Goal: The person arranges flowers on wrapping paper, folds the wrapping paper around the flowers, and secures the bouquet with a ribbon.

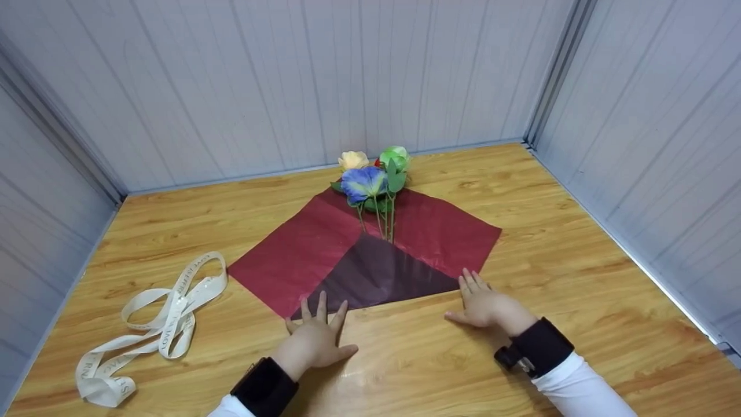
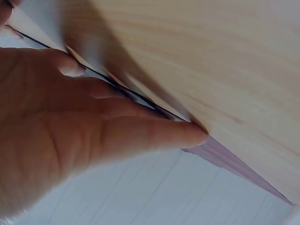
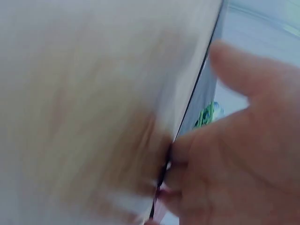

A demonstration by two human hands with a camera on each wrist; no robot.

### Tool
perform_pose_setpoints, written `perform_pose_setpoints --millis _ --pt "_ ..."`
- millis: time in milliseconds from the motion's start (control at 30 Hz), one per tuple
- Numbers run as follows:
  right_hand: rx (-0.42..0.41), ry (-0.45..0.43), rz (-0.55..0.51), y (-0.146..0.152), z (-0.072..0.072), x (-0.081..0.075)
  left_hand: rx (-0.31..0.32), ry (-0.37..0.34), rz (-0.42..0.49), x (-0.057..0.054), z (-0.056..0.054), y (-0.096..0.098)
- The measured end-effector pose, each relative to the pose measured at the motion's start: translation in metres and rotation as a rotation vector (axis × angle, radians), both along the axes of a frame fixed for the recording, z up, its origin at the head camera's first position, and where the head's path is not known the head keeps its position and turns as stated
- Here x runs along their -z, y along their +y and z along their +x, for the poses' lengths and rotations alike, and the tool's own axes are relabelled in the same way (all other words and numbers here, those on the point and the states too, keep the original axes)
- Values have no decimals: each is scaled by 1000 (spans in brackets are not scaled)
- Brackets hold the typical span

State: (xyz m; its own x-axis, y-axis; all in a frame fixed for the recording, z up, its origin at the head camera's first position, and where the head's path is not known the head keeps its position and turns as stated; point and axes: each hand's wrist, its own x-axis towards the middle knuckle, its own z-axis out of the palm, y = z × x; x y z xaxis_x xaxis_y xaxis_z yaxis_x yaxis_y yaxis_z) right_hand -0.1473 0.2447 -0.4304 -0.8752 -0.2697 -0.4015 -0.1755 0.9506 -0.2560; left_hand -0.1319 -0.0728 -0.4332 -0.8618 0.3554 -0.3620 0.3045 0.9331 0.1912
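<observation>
A dark red sheet of wrapping paper (image 1: 301,249) lies on the table, its near part folded up into a dark purple triangle (image 1: 385,275). On the sheet rest several flowers, among them a blue bloom (image 1: 363,184), a green one (image 1: 395,158) and a cream one (image 1: 353,160); the fold covers their lower stems (image 1: 379,217). My left hand (image 1: 315,341), fingers spread, touches the fold's near left edge with its fingertips. At the fold's right corner my right hand (image 1: 486,304) rests with straight fingers. Both hands hold nothing.
A loose, looped cream ribbon (image 1: 173,313) with printed letters lies left of the paper on the wooden table (image 1: 579,278). Pale panel walls (image 1: 324,81) stand behind the table and on both sides. The blooms lie near the back wall.
</observation>
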Motion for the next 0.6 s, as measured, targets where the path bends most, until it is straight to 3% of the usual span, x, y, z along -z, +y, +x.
perform_pose_setpoints --millis 167,333,467,600 --pt "152 6 70 9 -5 1 -12 1 22 2 -1 -1" --pt "262 205 40 3 -14 3 -18 7 32 3 -2 -3" --pt "180 354 -60 -15 -25 6 -16 26 22 4 -1 -3" --pt "73 346 -132 -37 -34 9 -5 94 14 4 -3 -1"
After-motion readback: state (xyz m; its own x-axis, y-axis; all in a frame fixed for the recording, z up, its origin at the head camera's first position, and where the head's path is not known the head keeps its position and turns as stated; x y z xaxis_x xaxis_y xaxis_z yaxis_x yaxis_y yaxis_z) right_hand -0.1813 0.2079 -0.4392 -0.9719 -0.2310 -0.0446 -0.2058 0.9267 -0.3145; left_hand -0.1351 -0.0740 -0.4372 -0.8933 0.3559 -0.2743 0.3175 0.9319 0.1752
